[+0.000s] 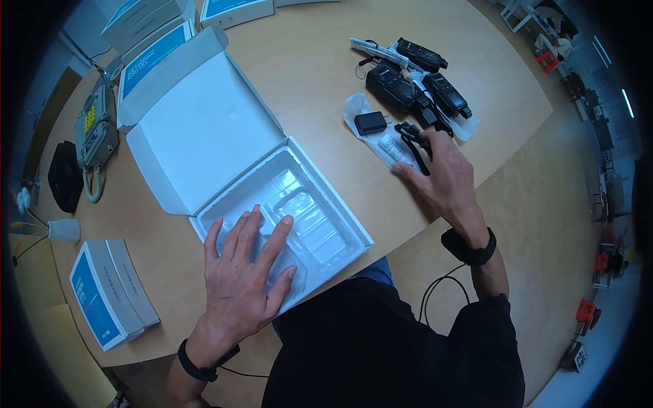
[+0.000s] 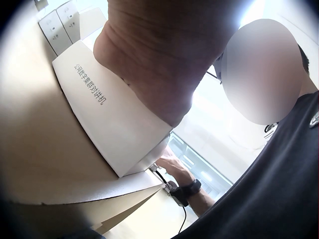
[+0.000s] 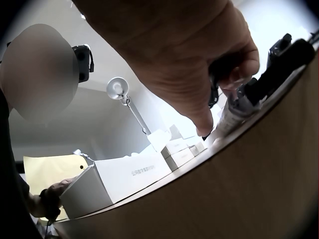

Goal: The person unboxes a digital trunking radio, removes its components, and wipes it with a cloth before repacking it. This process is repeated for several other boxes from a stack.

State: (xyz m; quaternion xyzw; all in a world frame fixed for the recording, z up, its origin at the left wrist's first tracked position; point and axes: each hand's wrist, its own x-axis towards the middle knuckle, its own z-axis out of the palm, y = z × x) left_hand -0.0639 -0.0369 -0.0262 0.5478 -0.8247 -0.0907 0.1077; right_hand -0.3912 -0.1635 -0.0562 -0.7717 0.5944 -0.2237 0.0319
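Observation:
A white box [image 1: 207, 122] lies with its lid folded back, and a clear plastic tray [image 1: 316, 221] with moulded hollows fills its base. My left hand [image 1: 241, 279] rests on the tray's near left part, fingers spread and fairly straight. At the right, my right hand [image 1: 445, 180] holds a bundled black cable [image 1: 412, 141] with curled fingers, its thumb low near the table. Beneath the cable is a white plastic wrapper [image 1: 356, 105], with a black power adapter [image 1: 371, 123] on it. Just beyond lie several black walkie-talkies [image 1: 391, 87], partly overlapping clear wrapping.
Two blue-and-white boxes [image 1: 109, 292] stand at the left table edge, and further boxes [image 1: 146, 34] are stacked at the back left. A desk phone [image 1: 96, 129] and a black pouch [image 1: 65, 177] are at the far left, near a white cup [image 1: 64, 230].

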